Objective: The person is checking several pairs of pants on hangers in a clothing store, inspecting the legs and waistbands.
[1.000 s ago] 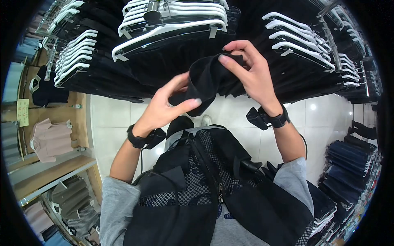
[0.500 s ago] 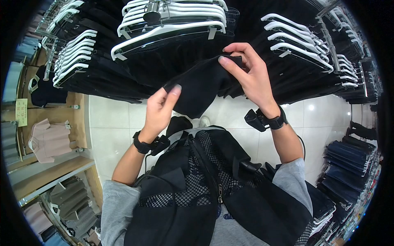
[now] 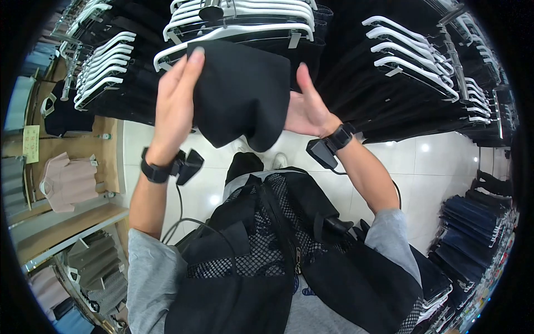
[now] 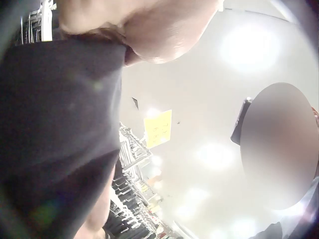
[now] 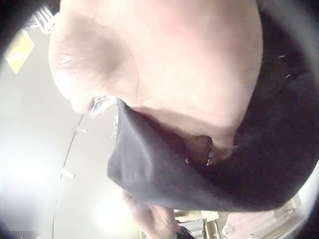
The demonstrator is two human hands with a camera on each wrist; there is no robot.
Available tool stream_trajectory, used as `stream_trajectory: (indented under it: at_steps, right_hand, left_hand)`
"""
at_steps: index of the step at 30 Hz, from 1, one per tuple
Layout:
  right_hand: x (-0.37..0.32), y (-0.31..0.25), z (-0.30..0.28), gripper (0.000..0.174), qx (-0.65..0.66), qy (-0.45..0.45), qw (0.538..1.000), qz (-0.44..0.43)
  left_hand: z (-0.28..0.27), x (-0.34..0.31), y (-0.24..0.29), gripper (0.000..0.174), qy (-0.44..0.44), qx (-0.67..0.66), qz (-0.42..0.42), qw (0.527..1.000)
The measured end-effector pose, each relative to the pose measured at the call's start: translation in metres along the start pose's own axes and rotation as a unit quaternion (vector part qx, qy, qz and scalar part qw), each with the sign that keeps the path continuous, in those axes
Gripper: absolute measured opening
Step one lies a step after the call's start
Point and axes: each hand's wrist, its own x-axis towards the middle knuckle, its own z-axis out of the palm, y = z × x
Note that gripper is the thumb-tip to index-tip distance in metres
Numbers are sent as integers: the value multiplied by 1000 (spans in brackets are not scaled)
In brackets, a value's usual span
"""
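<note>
Compared with both earlier head views, the black cloth (image 3: 242, 89) has been raised and spread into a broad panel, now overlapping part of the front white hanger (image 3: 258, 26). The left hand (image 3: 176, 108) has moved up and outward to the cloth's upper left corner. The right hand (image 3: 312, 111) has dropped from the upper edge to the right side, thumb now clear of the fabric.
</note>
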Motion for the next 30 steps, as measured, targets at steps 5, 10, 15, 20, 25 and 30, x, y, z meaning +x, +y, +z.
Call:
stream_trajectory:
  at_steps: [5, 10, 15, 20, 25, 30]
  right_hand:
    - [8, 12, 8, 86, -86, 21, 995, 37]
    - [24, 25, 13, 62, -172, 63, 982, 41]
    - [16, 24, 5, 61, -421, 203, 880, -88]
    - [-1, -1, 32, 61, -420, 224, 868, -140]
    - [-1, -8, 24, 48, 133, 26, 991, -18]
    - [39, 65, -11, 52, -62, 143, 977, 148]
  left_hand:
    - [-30, 26, -12, 39, 36, 39, -107, 993]
    - [-50, 31, -30, 39, 60, 69, -122, 988]
    - [-63, 25, -28, 41, 64, 337, 41, 938]
    - [-39, 9, -9, 40, 99, 294, 102, 945]
    - [-31, 8, 20, 39, 84, 96, -20, 992]
    - [-64, 37, -36, 40, 69, 98, -22, 993]
